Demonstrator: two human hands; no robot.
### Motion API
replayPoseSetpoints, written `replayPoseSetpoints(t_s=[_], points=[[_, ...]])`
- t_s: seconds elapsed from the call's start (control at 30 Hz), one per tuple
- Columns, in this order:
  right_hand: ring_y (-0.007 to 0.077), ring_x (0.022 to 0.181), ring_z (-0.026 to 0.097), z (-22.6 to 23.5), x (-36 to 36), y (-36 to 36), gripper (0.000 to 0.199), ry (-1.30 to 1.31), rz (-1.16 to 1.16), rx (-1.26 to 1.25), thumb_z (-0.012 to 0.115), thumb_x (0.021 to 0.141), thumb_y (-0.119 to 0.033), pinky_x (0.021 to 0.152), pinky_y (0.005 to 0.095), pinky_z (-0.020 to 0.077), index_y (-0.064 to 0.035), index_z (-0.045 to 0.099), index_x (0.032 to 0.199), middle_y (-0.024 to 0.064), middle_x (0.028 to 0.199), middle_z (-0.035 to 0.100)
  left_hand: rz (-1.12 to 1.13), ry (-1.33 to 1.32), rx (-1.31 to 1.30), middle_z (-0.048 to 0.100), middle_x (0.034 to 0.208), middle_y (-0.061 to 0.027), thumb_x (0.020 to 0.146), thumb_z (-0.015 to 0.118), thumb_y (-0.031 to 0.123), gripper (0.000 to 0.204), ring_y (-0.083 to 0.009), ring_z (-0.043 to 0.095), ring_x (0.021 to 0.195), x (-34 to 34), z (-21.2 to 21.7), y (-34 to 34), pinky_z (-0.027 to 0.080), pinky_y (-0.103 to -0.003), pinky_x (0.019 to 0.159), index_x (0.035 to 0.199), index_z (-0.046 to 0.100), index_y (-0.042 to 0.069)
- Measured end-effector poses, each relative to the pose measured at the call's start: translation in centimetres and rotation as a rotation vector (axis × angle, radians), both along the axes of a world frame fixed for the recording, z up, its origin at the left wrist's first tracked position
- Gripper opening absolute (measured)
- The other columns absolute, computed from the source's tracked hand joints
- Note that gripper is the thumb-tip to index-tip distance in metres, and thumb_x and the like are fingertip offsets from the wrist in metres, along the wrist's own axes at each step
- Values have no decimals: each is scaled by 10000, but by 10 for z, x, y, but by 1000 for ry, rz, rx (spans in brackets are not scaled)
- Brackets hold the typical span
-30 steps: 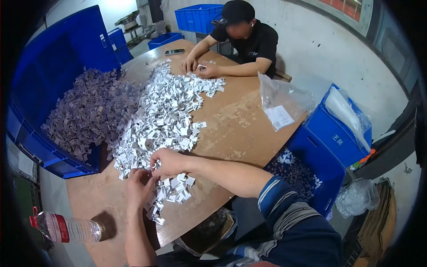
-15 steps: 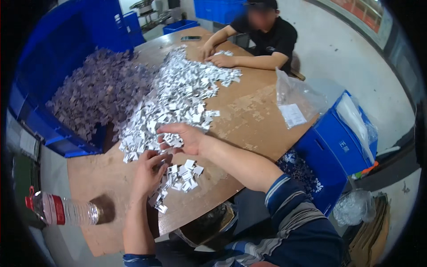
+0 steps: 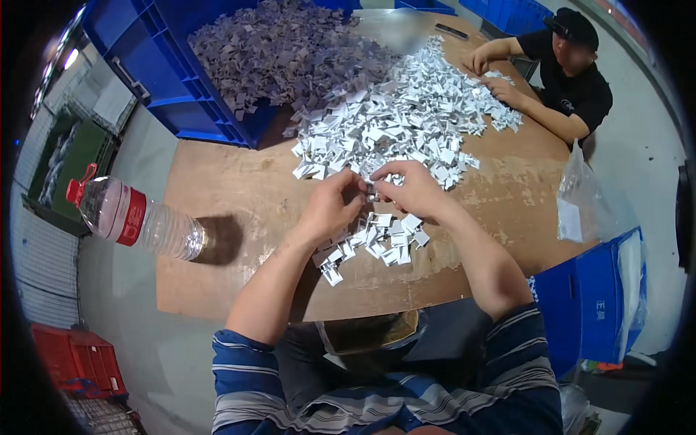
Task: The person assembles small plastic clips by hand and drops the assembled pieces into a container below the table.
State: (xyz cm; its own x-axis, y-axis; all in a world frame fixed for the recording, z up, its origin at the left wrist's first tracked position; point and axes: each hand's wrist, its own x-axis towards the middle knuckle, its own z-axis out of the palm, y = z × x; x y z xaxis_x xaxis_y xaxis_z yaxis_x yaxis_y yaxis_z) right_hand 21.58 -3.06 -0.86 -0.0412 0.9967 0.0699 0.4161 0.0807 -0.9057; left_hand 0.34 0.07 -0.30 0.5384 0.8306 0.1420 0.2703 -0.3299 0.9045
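My left hand (image 3: 330, 206) and my right hand (image 3: 409, 190) meet above the wooden table (image 3: 232, 254), pinching one small white piece (image 3: 372, 193) between their fingertips. Just below them lies a small cluster of white pieces (image 3: 373, 243). Beyond my hands a big heap of the same white pieces (image 3: 406, 116) spreads across the table. A heap of dark purple pieces (image 3: 283, 51) lies further back, spilling from a blue crate (image 3: 152, 65).
A clear plastic bottle (image 3: 134, 217) with a red cap stands at the table's left edge. Another person (image 3: 573, 80) in black works at the far side. A clear plastic bag (image 3: 580, 203) and a blue bin (image 3: 594, 304) sit at right. A container (image 3: 370, 333) rests on my lap.
My hands have drawn together and risen off the small cluster, now pinching one piece between them. The view has tilted, so the table and the other person sit further right.
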Motion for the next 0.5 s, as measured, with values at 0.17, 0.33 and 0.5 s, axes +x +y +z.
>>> replayPoseSetpoints(t_s=[0.17,0.33,0.5], points=[[268,810,697,-2,0,-3,251,-227,50,243,685,854,-144,752,359,551,-3,732,1057,101,951,759,-11,49,55,640,815,-49,842,646,-13,132,-158,578,691,-3,0,3,484,-277,646,967,654,32],[291,885,706,19,-5,-9,280,-416,162,165,671,844,-135,823,378,550,-2,733,1083,101,1027,767,-30,105,274,627,816,-51,836,658,-6,132,-163,568,682,-4,-9,7,480,-276,638,962,669,29],[273,871,702,14,-8,-10,275,-576,189,206,674,848,-137,824,370,546,-2,733,1080,95,997,765,-76,244,336,641,839,-92,824,678,63,102,-238,585,700,-10,-2,9,498,-337,652,915,679,18]])
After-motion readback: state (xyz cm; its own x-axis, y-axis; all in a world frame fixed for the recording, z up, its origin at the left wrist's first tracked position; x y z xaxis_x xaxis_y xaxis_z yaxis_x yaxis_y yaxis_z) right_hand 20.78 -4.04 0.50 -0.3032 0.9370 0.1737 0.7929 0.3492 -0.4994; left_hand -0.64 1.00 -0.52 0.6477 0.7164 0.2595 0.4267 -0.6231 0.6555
